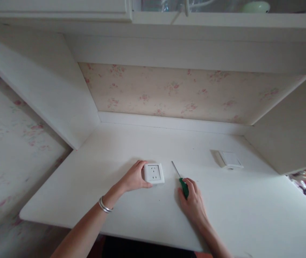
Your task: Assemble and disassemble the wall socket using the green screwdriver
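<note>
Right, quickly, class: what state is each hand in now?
Left hand: closed, holding the white power socket by its edge.
Right hand: closed, holding the green-handled screwdriver.

From here I have a clear strip of bench [142, 215] between socket [154, 173] and screwdriver [181, 180], and open room behind both, back to the ledge [174, 122]. The left hand [136, 178] blocks the socket's left side, the right hand [193, 201] the screwdriver's near end. The box [229, 158] obstructs me at right; panels [50, 82] flank the bench, a cabinet [61, 9] overhangs its rear
</note>
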### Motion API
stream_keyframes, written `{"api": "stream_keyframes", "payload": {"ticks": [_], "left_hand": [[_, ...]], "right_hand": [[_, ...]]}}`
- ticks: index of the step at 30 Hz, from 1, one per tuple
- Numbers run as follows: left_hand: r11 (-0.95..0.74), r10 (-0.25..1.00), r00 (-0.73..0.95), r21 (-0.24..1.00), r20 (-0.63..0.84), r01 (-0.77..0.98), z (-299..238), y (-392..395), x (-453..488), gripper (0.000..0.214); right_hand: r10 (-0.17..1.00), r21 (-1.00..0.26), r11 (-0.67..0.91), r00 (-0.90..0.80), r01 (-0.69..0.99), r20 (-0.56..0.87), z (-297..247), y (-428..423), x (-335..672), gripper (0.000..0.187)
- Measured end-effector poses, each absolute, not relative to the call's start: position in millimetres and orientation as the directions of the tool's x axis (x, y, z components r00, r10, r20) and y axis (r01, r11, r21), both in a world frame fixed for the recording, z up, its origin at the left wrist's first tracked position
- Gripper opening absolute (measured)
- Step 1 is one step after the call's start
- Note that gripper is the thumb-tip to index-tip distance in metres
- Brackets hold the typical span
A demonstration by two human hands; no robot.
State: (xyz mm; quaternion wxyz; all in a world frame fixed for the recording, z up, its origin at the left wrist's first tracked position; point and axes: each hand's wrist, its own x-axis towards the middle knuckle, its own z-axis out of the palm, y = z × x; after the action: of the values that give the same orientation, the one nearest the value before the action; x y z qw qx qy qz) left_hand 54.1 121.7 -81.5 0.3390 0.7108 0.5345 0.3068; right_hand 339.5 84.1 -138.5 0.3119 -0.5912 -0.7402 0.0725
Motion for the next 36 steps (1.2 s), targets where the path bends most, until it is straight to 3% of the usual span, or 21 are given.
{"api": "stream_keyframes", "payload": {"ticks": [14,20,24,28,30,33,36], "left_hand": [[-0.302,0.952,0.257,0.652,0.166,0.695,-71.5,110.3,74.3,0.085],[-0.342,0.94,0.246,0.648,0.237,0.681,-81.5,94.7,88.5,0.084],[-0.485,0.874,0.345,0.607,0.342,0.63,-94.4,71.5,101.6,0.063],[-0.575,0.815,0.474,0.558,0.333,0.598,-91.5,52.4,98.8,0.043],[-0.535,0.845,0.4,0.547,0.356,0.644,-81.3,56.1,83.2,0.035],[-0.383,0.891,0.152,0.528,0.428,0.758,-61.2,81.5,40.2,0.025],[-0.261,0.882,0.032,0.43,0.471,0.864,-46.4,118.1,-15.7,0.024]], "right_hand": [[0.94,-0.537,0.231,-0.043,0.811,0.338,-133.9,75.0,336.5,0.035],[0.944,-0.545,0.225,-0.044,0.808,0.326,-131.3,75.3,336.8,0.035],[0.946,-0.555,0.221,-0.037,0.802,0.322,-129.1,75.3,336.4,0.034],[0.934,-0.525,0.223,-0.026,0.822,0.356,-130.7,76.4,338.0,0.035],[0.929,-0.514,0.208,-0.004,0.832,0.37,-133.2,76.8,339.7,0.034],[0.929,-0.515,0.168,0.039,0.841,0.368,-137.1,77.1,341.8,0.034],[0.929,-0.511,0.143,0.064,0.848,0.365,-138.8,77.7,341.8,0.035]]}}
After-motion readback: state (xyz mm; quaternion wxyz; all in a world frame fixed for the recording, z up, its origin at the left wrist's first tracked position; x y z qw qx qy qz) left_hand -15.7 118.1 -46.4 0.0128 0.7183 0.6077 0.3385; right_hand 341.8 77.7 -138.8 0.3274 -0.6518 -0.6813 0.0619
